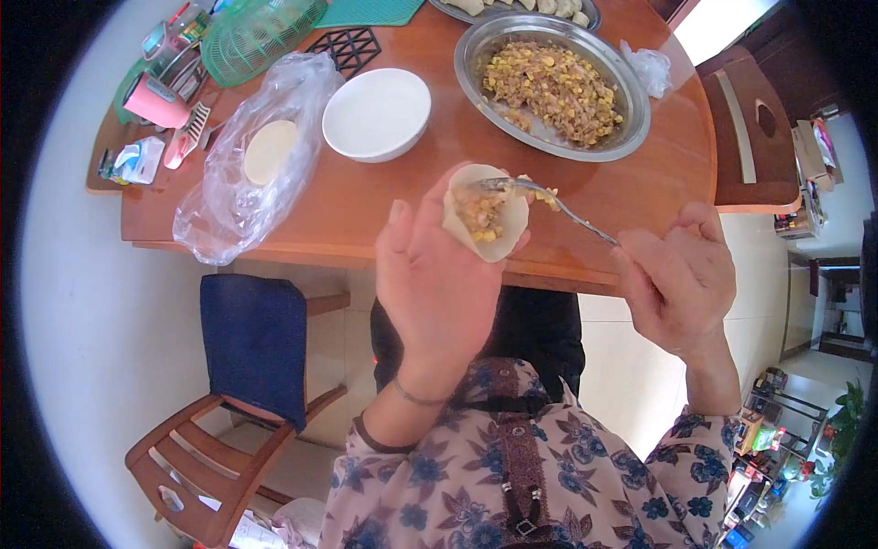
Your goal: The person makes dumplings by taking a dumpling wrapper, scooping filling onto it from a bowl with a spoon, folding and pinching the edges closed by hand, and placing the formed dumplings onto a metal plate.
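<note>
My left hand (439, 274) cups a round dumpling wrapper (514, 220), its edges curled up around a heap of yellow-and-brown filling (480, 218). In my right hand (681, 279) is a metal fork (585, 223), gripped by the handle. The fork's head lies over the filling at the wrapper's upper part, with bits of filling clinging to its neck. Beyond my hands, a large steel basin (631, 137) contains more of the chopped filling (558, 91). One more flat wrapper (271, 153) lies in a clear plastic bag (219, 206) at the left.
A white bowl (377, 114) stands between bag and basin on the wooden table (439, 110). Behind the basin, a tray (590, 20) carries several pale dumplings. A green basket (256, 37), black trivet (347, 50) and pink cup (157, 101) sit at the left. Chairs (251, 348) flank the table.
</note>
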The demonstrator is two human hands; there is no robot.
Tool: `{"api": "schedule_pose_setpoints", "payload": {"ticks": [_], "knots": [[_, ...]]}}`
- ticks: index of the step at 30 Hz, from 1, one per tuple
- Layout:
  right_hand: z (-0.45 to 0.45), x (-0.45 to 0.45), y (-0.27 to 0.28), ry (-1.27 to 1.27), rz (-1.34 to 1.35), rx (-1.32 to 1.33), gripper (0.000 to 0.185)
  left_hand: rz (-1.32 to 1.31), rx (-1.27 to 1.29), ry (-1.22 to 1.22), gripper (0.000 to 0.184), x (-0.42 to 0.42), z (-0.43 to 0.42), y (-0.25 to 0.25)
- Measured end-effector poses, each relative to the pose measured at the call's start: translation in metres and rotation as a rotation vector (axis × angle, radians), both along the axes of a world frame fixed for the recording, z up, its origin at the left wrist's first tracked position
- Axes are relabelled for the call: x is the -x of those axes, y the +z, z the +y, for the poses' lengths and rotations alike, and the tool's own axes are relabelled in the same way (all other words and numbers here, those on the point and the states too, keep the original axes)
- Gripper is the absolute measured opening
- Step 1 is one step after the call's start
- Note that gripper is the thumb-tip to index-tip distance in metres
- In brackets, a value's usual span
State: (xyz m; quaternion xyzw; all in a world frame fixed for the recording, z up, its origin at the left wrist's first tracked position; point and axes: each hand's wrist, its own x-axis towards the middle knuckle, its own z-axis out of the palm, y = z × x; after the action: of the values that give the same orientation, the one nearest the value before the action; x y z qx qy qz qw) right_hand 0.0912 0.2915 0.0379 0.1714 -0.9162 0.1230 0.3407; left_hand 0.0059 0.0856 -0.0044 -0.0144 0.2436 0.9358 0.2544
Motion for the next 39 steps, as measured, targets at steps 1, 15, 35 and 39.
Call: {"api": "schedule_pose_setpoints", "payload": {"ticks": [1,15,35,39], "knots": [[0.001,0.001,-0.001,0.0,0.0,0.001,0.02,-0.003,-0.025,-0.003,0.073,0.0,0.0,-0.001],[0.007,0.01,0.002,0.01,-0.03,0.124,0.017,0.017,-0.008,-0.049,0.073,0.003,0.005,0.0],[0.024,0.019,0.0,-0.035,-0.054,0.243,0.013,-0.074,-0.19,-0.144,0.082,0.011,0.011,0.005],[0.021,0.02,0.006,-0.004,-0.079,0.251,0.013,-0.045,-0.157,-0.145,0.083,0.013,0.013,0.008]]}}
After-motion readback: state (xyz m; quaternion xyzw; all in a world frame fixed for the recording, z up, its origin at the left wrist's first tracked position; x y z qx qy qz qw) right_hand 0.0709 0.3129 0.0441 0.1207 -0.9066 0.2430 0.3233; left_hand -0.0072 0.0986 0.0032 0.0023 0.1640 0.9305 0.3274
